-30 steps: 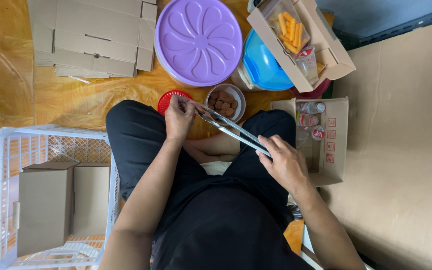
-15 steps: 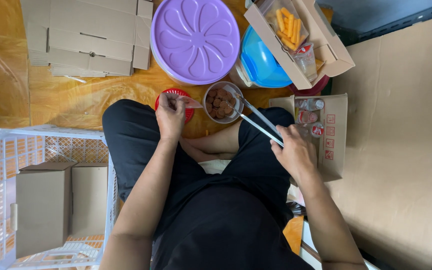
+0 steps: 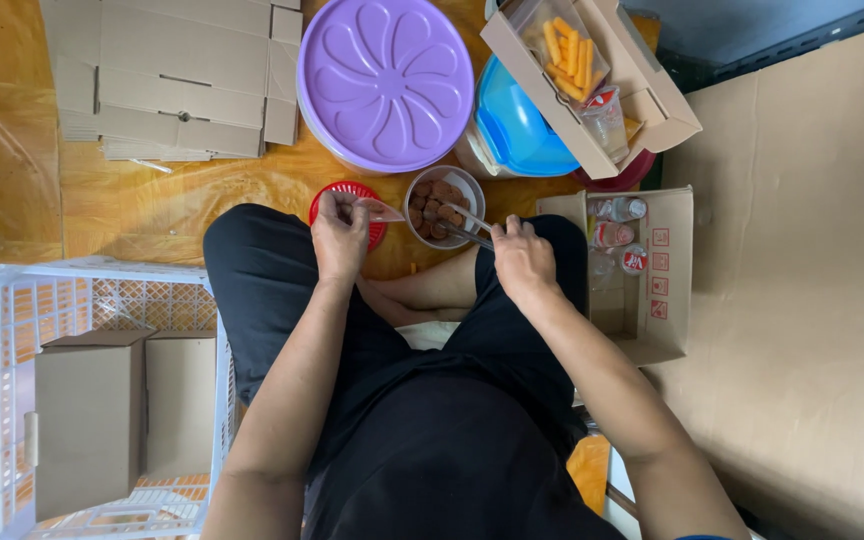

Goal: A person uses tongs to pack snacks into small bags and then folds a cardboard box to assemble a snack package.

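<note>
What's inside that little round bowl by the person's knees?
The round bowl holds small brown round pieces. The tips of the metal tongs in the right hand reach in among them. The bottom of the bowl is covered, so anything beneath the pieces stays hidden.

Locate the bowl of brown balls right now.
Head view, centre: the bowl sits on the floor before the knees, between the red lid and blue tub, tongs reaching in.
</note>
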